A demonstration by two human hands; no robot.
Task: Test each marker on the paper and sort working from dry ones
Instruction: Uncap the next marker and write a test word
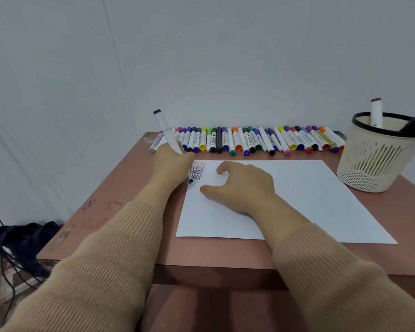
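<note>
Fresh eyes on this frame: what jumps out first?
A long row of coloured markers lines the table's far edge. The left hand holds a white marker at the paper's top-left corner, beside four written "test" lines; the right hand rests on the paper. A slotted basket holding two markers stands at right.

Tan ribbed knit on the left sleeve (pixel 101 255) and right sleeve (pixel 333 271), both long and reaching the wrists, right hand (pixel 244 185) bare, orange-painted thumbnail (pixel 202 188)

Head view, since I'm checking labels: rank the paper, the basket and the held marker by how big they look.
1. paper
2. basket
3. marker, held by the left hand
Gaps are plain; nearness changes nothing.
</note>
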